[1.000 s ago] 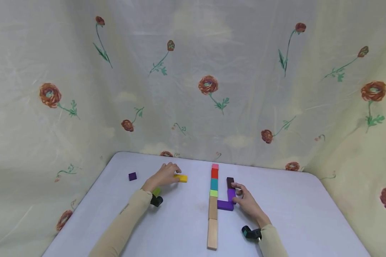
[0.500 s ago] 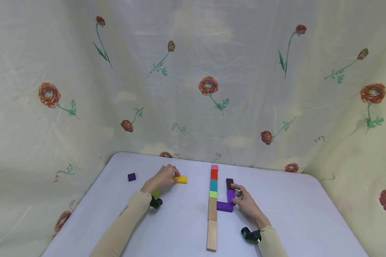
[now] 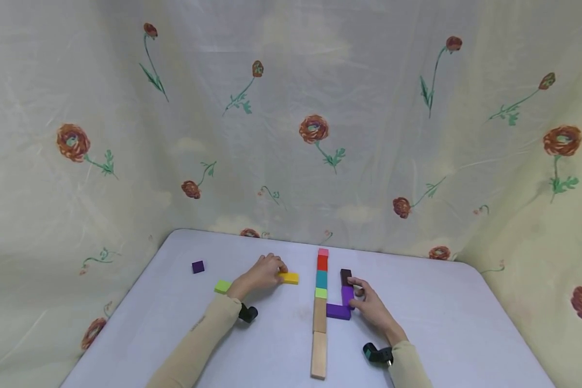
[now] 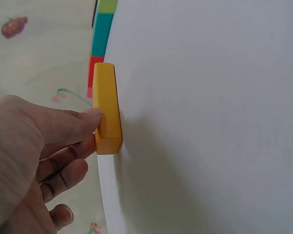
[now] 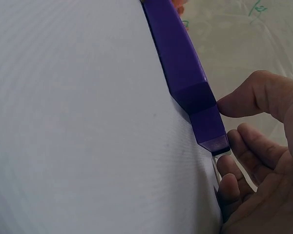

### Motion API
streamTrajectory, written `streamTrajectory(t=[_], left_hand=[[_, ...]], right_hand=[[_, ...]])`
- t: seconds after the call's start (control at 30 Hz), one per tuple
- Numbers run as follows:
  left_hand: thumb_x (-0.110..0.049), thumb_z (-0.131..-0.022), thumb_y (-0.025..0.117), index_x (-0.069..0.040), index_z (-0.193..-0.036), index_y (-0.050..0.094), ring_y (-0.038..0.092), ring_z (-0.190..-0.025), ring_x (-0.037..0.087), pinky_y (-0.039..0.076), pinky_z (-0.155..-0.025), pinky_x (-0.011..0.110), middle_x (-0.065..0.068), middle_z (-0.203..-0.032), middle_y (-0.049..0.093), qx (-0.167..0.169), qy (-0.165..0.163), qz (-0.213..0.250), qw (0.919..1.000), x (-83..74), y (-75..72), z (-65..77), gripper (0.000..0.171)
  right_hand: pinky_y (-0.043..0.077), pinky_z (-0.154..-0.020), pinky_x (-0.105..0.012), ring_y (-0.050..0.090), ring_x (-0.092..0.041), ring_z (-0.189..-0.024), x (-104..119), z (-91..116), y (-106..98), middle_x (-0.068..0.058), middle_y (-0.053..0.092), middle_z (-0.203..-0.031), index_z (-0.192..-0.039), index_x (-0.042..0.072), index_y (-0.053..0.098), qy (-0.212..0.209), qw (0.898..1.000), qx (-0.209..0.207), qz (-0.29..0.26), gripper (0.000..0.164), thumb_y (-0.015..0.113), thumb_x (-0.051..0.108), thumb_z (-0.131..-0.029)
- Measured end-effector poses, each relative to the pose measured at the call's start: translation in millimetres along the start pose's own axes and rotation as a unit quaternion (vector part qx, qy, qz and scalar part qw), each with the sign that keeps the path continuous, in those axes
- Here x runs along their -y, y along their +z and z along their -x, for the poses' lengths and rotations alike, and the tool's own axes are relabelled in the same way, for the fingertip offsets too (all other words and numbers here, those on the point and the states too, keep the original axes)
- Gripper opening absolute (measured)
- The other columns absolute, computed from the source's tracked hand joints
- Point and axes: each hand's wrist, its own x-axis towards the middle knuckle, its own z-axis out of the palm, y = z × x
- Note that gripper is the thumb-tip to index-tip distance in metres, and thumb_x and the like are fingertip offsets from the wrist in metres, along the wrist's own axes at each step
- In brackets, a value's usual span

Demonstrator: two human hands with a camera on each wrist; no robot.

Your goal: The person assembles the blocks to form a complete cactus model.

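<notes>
In the head view my left hand (image 3: 265,272) pinches a yellow block (image 3: 289,278) between thumb and fingers, low over the table. The left wrist view shows the thumb pressed on the near end of this yellow block (image 4: 106,107). At the right my right hand (image 3: 374,308) rests by a purple block (image 3: 347,294), its thumb touching that block's side. The index fingertip reaches a dark brown block (image 3: 346,277), which continues the line away from me. Another purple block (image 3: 338,311) lies crosswise, from the long row to the upright purple one.
The long row runs away from me: two wooden blocks (image 3: 319,335), then light green (image 3: 321,293), teal (image 3: 321,279), red (image 3: 322,262) and pink (image 3: 323,251) ones. A lime block (image 3: 222,286) and a dark purple block (image 3: 198,267) lie left. A flowered cloth (image 3: 291,161) hangs behind the table.
My left hand has taken hold of the yellow block and moved it right, towards the row. The lime block now shows beyond the left wrist. The right hand stays in place.
</notes>
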Motion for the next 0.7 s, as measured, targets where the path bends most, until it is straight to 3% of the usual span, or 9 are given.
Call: streamTrajectory(t=[0.27, 0.5, 0.7], left_hand=[[-0.018, -0.087, 0.071, -0.015, -0.105, 0.073, 0.051, -0.103, 0.016, 0.037, -0.105, 0.045, -0.003, -0.107, 0.066, 0.011, -0.012, -0.001, 0.9999, -21.4, 8.0, -7.5, 0.018], [-0.020, -0.087, 0.072, -0.017, -0.103, 0.073, 0.051, -0.100, 0.014, 0.041, -0.096, 0.037, -0.004, -0.105, 0.066, 0.006, -0.006, -0.013, 0.9999, -29.2, 13.7, -11.8, 0.017], [-0.020, -0.088, 0.071, -0.017, -0.105, 0.073, 0.051, -0.102, 0.014, 0.041, -0.097, 0.036, -0.004, -0.107, 0.066, 0.006, 0.002, -0.016, 0.9999, -33.2, 17.0, -15.0, 0.018]], right_hand=[[0.041, -0.070, -0.026, 0.042, -0.028, -0.111, 0, -1, 0, -0.017, 0.048, -0.125, -0.140, 0.011, 0.045, 0.005, 1.000, 0.001, -0.003, 0.061, 0.064, 0.000, -0.083], [0.041, -0.069, -0.025, 0.042, -0.028, -0.111, 0, 0, 0, -0.017, 0.049, -0.124, -0.139, 0.010, 0.045, -0.001, 1.000, 0.001, 0.003, 0.061, 0.064, 0.000, -0.082], [0.042, -0.070, -0.025, 0.042, -0.027, -0.111, -2, -1, 0, -0.016, 0.049, -0.125, -0.139, 0.011, 0.046, 0.000, 1.000, -0.002, -0.001, 0.061, 0.064, 0.000, -0.082]])
